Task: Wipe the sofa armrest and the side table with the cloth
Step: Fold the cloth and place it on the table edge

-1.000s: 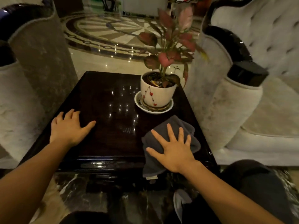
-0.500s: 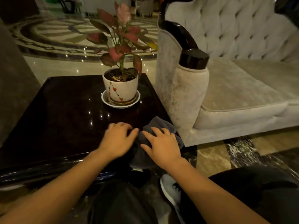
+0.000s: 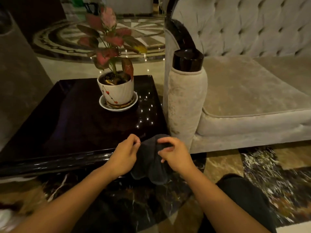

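Note:
A dark grey cloth point(image 3: 151, 163) hangs bunched over the near right corner of the glossy dark side table point(image 3: 75, 125). My left hand point(image 3: 124, 155) pinches its left edge and my right hand point(image 3: 175, 153) grips its right side, both lifting it off the table edge. The sofa armrest point(image 3: 185, 101), pale velvet with a black rounded cap, stands just right of the table, a short way beyond my right hand.
A white pot with a red-leaved plant point(image 3: 117, 91) sits on a saucer at the table's far right. The pale tufted sofa point(image 3: 252, 91) fills the right. Another upholstered armchair side point(image 3: 18, 84) borders the table's left. My dark-trousered knee point(image 3: 242, 194) is at the lower right.
My left hand came across the table to the cloth. Both hands went from lying flat on it to gripping and gathering it at the table edge. The view swung right toward the sofa.

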`<state>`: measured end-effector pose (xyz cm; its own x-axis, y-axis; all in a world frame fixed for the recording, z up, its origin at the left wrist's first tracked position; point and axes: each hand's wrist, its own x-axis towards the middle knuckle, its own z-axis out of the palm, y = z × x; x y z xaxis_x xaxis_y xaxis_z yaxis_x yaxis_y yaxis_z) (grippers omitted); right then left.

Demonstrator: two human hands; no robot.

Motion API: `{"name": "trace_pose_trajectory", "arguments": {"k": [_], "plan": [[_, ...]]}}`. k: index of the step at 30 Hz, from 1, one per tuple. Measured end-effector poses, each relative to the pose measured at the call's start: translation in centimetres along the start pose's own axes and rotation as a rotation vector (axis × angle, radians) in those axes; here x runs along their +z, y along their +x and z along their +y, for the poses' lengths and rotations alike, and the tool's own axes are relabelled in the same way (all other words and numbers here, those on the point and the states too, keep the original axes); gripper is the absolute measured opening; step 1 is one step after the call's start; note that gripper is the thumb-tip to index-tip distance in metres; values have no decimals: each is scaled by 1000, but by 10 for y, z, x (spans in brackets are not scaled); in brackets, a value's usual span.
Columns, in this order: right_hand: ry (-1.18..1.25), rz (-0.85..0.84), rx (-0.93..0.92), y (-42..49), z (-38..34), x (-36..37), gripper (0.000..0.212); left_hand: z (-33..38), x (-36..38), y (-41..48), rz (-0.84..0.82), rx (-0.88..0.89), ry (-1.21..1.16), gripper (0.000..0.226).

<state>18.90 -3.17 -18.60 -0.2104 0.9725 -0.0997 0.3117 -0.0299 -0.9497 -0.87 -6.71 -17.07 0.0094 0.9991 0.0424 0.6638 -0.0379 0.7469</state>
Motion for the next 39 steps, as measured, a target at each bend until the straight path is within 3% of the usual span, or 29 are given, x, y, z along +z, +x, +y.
{"name": "trace_pose_trajectory", "arguments": {"k": [3,7,10,15,18,20,23,26,30,35,39], "plan": [[203,-105,230,15,-4,-21,59,14,0,-9,18,-49,-244,18],[79,-307,315,35,-14,-37,64,26,2,-5,39,-62,-558,16],[-32,-324,312,43,-20,-37,78,29,5,-6,39,-81,-764,6],[-124,-216,258,38,-21,-30,96,29,9,-16,68,-44,-650,8],[-65,-211,311,34,-21,-29,81,29,9,-22,77,-25,-571,11],[108,-196,318,33,-22,-30,55,27,6,-23,108,-24,-558,13],[255,-83,168,31,-29,-36,22,21,-5,-23,194,-43,-464,14],[186,-14,28,18,-63,-48,28,40,-19,-30,304,-128,-446,10],[63,-28,-2,-10,-143,-75,31,102,-55,-45,368,-322,-386,19],[-16,1,65,-41,-268,-123,37,220,-141,-55,366,-464,-397,22],[44,-4,126,-78,-384,-173,29,328,-237,-64,499,-544,-555,21]]}}
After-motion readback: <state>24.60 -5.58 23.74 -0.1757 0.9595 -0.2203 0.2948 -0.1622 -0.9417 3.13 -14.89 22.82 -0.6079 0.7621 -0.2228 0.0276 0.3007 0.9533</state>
